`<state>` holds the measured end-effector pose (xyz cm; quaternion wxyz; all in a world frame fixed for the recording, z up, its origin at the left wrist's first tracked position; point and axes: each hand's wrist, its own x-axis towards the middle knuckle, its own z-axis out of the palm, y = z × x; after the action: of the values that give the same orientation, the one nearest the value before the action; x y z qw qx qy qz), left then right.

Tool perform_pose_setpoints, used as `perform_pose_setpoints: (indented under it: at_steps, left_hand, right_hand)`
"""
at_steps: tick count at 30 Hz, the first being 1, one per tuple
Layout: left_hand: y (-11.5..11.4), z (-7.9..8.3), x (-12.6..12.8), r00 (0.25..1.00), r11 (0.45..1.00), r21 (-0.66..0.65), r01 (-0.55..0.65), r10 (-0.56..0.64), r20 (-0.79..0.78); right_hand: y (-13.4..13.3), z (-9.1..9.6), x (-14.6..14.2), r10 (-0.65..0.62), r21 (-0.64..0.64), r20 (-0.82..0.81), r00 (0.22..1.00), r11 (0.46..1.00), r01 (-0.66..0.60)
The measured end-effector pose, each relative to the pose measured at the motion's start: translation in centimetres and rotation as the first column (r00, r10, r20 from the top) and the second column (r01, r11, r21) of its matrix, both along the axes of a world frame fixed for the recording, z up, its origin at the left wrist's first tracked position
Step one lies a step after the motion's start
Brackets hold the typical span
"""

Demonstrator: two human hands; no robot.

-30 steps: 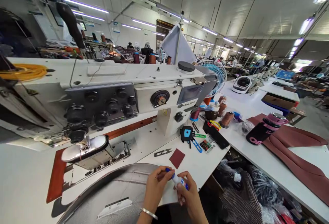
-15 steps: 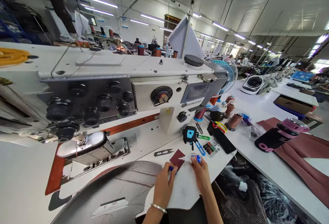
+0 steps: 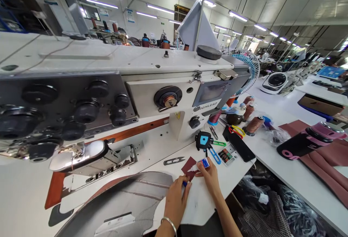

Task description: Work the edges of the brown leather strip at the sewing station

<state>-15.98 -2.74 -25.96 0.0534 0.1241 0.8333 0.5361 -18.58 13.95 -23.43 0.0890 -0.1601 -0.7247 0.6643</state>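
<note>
1. Head view, nearest: your left hand (image 3: 176, 194), silver bracelet (image 3: 169, 224) at the wrist. Thumb and forefinger pinch a small blue cap (image 3: 185, 184), by the near edge of the maroon swatch; whether they touch the swatch, cannot tell. Other fingers bent, partly hidden.
2. Your right hand (image 3: 210, 176): thumb and fingers closed around a small white glue bottle (image 3: 203, 162) with a blue label. Bottle tilted, its pointed nozzle aimed left over the swatch. Contact between tip and cloth, cannot tell.
3. Left of your left hand, a curved grey panel (image 3: 127, 208) with stitched seams, near the table edge.
4. Maroon swatch (image 3: 187, 164) flat on the white tabletop (image 3: 201, 197), beneath the nozzle. Just left of it, metal thread snips (image 3: 170, 162).
5. Beyond your right hand: blue-handled snips (image 3: 215, 155), green-handled snips (image 3: 219, 143), a black-and-blue gadget (image 3: 203, 141), a black phone (image 3: 243, 148).
6. Off to your right, a black-and-pink bottle (image 3: 301, 144) leans over maroon material (image 3: 324, 160).
7. Behind the tools, a white sewing machine (image 3: 144, 99) with black knobs; brown thread cone (image 3: 254, 125) to its right.
8. Farther back, a fan (image 3: 254, 72); ceiling tube lights beyond.
</note>
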Motion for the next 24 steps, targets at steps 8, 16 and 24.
perform_pose_setpoints:
  at_steps: [8,16,24]
  left_hand:
    - [-0.17,-0.04,0.11,1.0,1.0,-0.007,0.013,-0.013,0.008]
    - [-0.14,-0.02,-0.08,1.0,1.0,-0.026,0.009,-0.009,0.001]
    - [-0.13,-0.09,-0.08,1.0,1.0,-0.029,-0.004,0.004,-0.022]
  right_hand:
    - [0.01,-0.21,0.06,-0.001,-0.016,0.01,1.0,1.0,0.001]
    - [0.06,-0.42,-0.04,0.009,-0.011,0.0,1.0,1.0,-0.009]
    - [0.11,-0.67,0.0,0.015,-0.039,-0.013,1.0,0.999,-0.015]
